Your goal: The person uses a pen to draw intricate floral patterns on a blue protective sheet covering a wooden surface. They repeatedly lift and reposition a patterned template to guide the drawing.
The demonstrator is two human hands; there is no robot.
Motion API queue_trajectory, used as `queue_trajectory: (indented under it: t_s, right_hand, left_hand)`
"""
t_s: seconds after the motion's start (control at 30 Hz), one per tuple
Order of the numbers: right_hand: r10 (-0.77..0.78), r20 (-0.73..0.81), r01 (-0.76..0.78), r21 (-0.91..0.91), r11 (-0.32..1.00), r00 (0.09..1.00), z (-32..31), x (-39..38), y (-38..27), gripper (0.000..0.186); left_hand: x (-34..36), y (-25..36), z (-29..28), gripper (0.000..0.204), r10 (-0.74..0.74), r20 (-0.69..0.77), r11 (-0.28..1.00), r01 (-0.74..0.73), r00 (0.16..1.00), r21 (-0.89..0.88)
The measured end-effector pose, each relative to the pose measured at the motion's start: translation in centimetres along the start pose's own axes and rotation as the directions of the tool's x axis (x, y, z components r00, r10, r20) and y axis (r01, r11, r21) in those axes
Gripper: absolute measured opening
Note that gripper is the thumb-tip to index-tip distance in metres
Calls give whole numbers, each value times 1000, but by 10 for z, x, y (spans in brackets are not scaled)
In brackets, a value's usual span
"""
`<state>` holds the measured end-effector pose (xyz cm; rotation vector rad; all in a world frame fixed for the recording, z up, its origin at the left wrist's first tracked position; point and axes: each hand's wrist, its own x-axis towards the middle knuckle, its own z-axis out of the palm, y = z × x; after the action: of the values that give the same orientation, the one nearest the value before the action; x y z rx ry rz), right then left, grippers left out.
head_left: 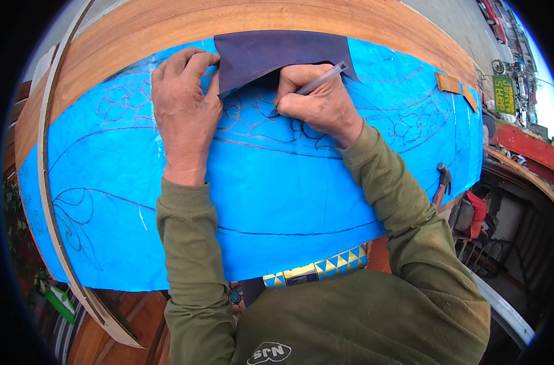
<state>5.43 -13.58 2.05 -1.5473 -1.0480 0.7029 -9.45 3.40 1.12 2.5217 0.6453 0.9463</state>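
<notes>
A big bright blue sheet (pixel 277 201) with dark floral and curved line drawings spreads over a wooden board (pixel 277 15). My right hand (pixel 316 100) grips a clear-barrelled pen (pixel 324 78), its tip down on the drawn curls near the sheet's upper middle. On the left, my left hand (pixel 185 103) rests on the blue sheet, thumb and forefinger closed at the left edge of a dark purple sheet that looks like carbon paper (pixel 277 55). That dark sheet's lower edge is lifted and curled, partly behind my right hand.
A long wooden strip (pixel 44 152) lies across the left side. To the right are a hammer (pixel 443 179) and two small wood pieces (pixel 448 83). A yellow-and-blue patterned pack (pixel 316 269) sits by my body. Parked vehicles and a green sign (pixel 503 94) stand beyond.
</notes>
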Motion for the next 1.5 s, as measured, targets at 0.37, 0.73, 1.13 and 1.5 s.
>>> queue_trajectory:
  t_s: [0.37,0.73,1.13,1.5]
  right_hand:
    - [26,13,-26,6,1000,1000,-1,-1,0,20]
    - [121,3,-120,158,980,993,-16,9,-14,7]
    - [46,145,-49,20,999,988,-20,26,4,6]
    - [44,159,-40,-26,999,986,-18,25,1,7]
  left_hand:
    - [2,11,2,65,26,65,997,-21,998,-78]
    - [2,12,-1,16,-25,141,964,62,990,-260]
    - [2,13,-1,12,-1,147,972,35,989,-232]
    - [3,13,-1,11,-2,154,971,38,988,-237]
